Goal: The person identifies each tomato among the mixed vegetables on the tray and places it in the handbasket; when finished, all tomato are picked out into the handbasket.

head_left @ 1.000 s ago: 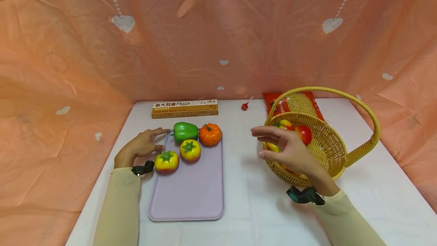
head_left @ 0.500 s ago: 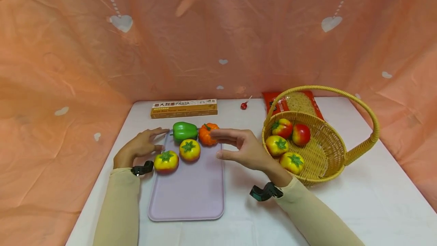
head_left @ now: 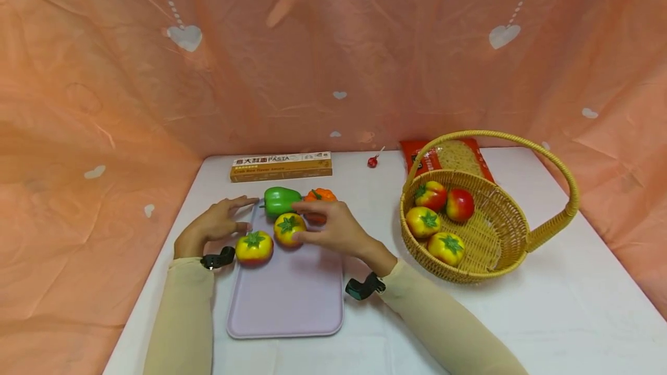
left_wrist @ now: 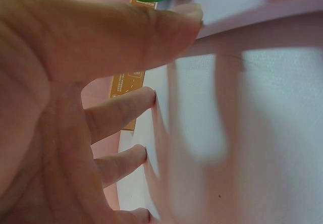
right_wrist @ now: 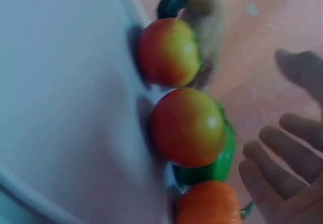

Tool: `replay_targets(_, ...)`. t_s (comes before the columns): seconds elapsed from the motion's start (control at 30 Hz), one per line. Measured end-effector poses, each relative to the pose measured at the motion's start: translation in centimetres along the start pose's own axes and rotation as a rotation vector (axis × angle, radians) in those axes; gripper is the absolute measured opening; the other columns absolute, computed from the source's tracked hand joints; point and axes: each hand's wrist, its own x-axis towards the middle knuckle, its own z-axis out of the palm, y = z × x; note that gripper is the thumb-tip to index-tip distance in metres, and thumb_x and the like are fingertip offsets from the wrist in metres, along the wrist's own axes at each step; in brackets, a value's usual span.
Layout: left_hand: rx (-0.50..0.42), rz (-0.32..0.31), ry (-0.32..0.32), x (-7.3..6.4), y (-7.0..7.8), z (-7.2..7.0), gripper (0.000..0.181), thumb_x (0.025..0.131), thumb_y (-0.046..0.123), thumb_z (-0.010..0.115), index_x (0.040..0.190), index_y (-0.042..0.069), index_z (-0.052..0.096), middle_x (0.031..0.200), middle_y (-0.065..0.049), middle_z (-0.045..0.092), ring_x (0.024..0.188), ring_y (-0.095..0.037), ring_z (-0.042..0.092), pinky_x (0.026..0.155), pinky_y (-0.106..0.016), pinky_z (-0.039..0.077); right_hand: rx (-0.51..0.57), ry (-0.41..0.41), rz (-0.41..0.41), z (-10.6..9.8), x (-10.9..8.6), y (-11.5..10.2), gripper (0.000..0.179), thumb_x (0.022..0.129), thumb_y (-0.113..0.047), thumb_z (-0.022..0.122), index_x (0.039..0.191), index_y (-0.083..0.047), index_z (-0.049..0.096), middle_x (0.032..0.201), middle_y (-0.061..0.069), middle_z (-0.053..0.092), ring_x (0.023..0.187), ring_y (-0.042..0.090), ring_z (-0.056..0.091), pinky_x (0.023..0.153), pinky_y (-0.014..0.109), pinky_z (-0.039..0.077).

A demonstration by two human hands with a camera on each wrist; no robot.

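Observation:
A lilac tray (head_left: 286,305) carries two yellow-and-red toy tomatoes, a green bell pepper (head_left: 278,198) and an orange pumpkin (head_left: 322,194). My right hand (head_left: 339,229) hangs over the tray, fingers spread, thumb and fingertips close to the middle tomato (head_left: 283,235); the hand partly covers the pumpkin. In the right wrist view a gap shows between the fingers and that tomato (right_wrist: 187,128). At the tray's left rim rests my left hand (head_left: 213,224), fingers extended and thumb (left_wrist: 151,37) at the edge, beside the left tomato (head_left: 254,250).
To the right stands a yellow wicker basket (head_left: 508,213) with a tall handle and several red and yellow fruits inside. Behind it lies a red pasta bag (head_left: 458,155). A pasta box (head_left: 281,168) and a small red object (head_left: 372,162) sit along the back.
My right hand has moved left from over the basket, across the table, to the tomato in the middle of the tray. The left hand has stayed at the rim.

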Motion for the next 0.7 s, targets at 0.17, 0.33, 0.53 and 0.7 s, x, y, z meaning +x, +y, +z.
replay_targets(0.17,0.001,0.034,0.022,-0.1,-0.1,0.2,0.072,0.098,0.022,0.078,0.164,0.013,0.051,0.172,-0.031,0.037,0.156,-0.062,0.032,0.125,-0.08,0.025,-0.212,-0.05,0.002,1.1,0.8,0.3,0.067,0.086,-0.021,0.095,0.145,-0.002,0.07,0.137,0.011,0.077,0.11,0.025,0.07,0.1,0.043,0.062)
replay_targets(0.33,-0.001,0.04,0.026,-0.2,0.0,0.2,0.072,0.097,0.022,0.079,0.164,0.013,0.052,0.172,-0.032,0.037,0.157,-0.062,0.032,0.126,-0.08,0.025,-0.286,-0.098,0.043,1.8,1.2,0.3,0.07,0.088,-0.027,0.094,0.148,-0.001,0.067,0.139,0.012,0.076,0.108,0.02,0.067,0.098,0.03,0.056)
replay_targets(0.53,0.0,0.036,0.029,-0.1,-0.1,0.2,0.072,0.098,0.022,0.079,0.164,0.014,0.052,0.172,-0.031,0.037,0.157,-0.062,0.032,0.125,-0.08,0.025,-0.314,-0.147,0.054,2.3,1.2,0.3,0.059,0.093,-0.02,0.089,0.145,-0.003,0.068,0.14,0.01,0.075,0.118,0.02,0.069,0.106,0.029,0.057)
replay_targets(0.7,-0.016,0.013,0.014,-0.1,0.0,0.1,0.073,0.098,0.023,0.08,0.164,0.015,0.051,0.174,-0.031,0.034,0.159,-0.061,0.028,0.126,-0.081,0.023,-0.298,-0.219,0.005,2.1,1.0,0.4,0.056,0.09,-0.01,0.087,0.143,-0.006,0.071,0.145,0.008,0.073,0.132,0.021,0.067,0.115,0.033,0.055)
